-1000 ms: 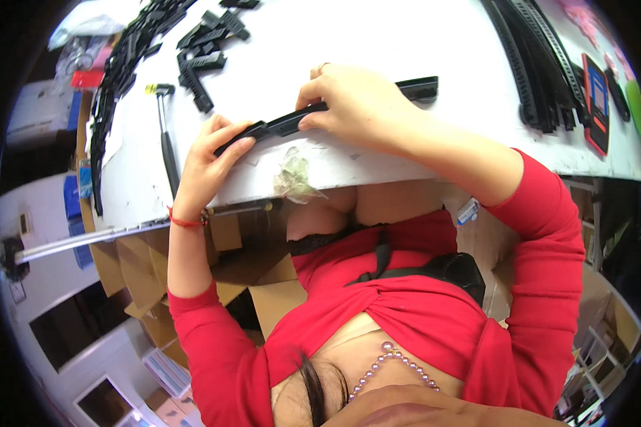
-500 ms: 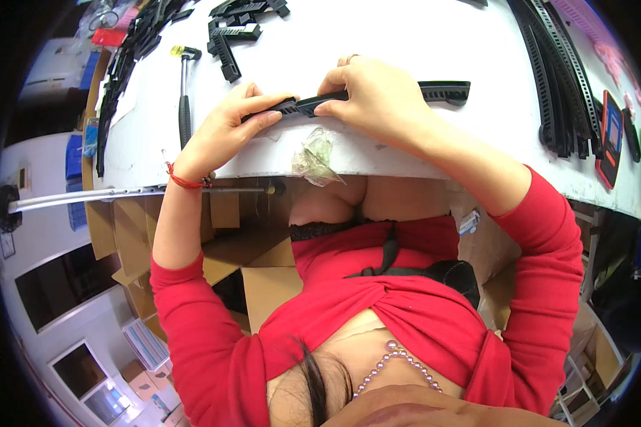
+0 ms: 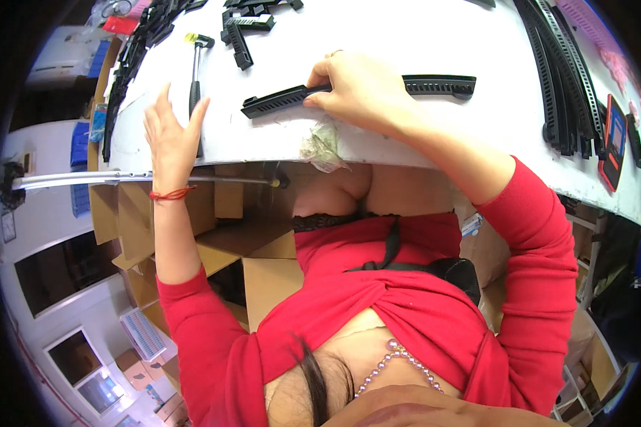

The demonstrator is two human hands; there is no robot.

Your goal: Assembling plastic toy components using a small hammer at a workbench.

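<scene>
My right hand [image 3: 356, 89] is closed round the middle of a long black slotted plastic strip [image 3: 441, 85] lying across the white table. A shorter black slotted piece [image 3: 274, 103] meets the strip at its left end, slightly angled; their joint is partly hidden under my fingers. Off to the left, my left hand [image 3: 171, 135] is raised with fingers spread and nothing in it. Nearest to it is a hammer [image 3: 196, 92] with a black handle and a yellow-tipped head, its grip partly behind my fingers.
A crumpled clear plastic bag [image 3: 322, 146] lies by the near edge of the white table [image 3: 263, 146]. Small black parts [image 3: 238, 46] sit farther back, more [image 3: 139, 53] pile up at left. Long black strips [image 3: 566, 85] and a red-edged phone [image 3: 611, 142] lie at right. Cardboard boxes [image 3: 271, 285] stand below.
My left hand has let go of the left end of the black piece and moved left toward the hammer, fingers opening. My right hand keeps its hold on the strip.
</scene>
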